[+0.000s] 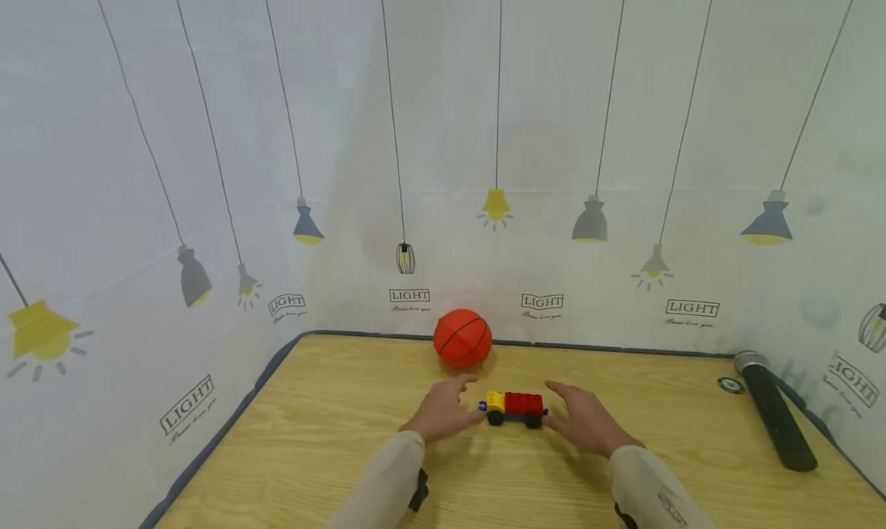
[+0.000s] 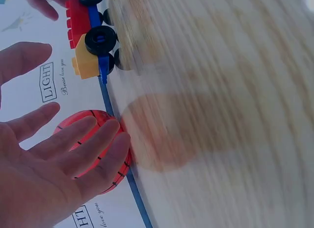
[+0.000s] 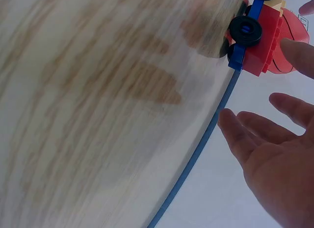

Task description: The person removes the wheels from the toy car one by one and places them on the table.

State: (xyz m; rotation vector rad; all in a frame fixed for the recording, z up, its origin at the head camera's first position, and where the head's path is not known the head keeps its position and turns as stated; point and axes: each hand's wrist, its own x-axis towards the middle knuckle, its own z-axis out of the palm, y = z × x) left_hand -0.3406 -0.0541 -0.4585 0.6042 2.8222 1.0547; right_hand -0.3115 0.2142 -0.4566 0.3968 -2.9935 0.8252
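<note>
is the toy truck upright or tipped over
Upright: the toy truck has its black wheels down on the table, with its red and yellow bricks above them.

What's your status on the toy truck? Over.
Left hand and right hand open, one near each end of the toy truck. Truck upright, ungripped. Red ball beyond, not between hands and truck.

A pale wood-grain worktop (image 1: 332,414) has dark blue edging (image 2: 141,203). On it a small red, yellow and blue toy-brick truck (image 1: 522,406) stands on black wheels, yellow cab toward 9 o'clock. At the truck's 11 o'clock sits a red black-lined ball (image 1: 462,338); well apart, toward 3 o'clock, lie a black grey-headed microphone (image 1: 777,417) and, just beside it, a small round green-and-white disc (image 1: 730,385).
</note>
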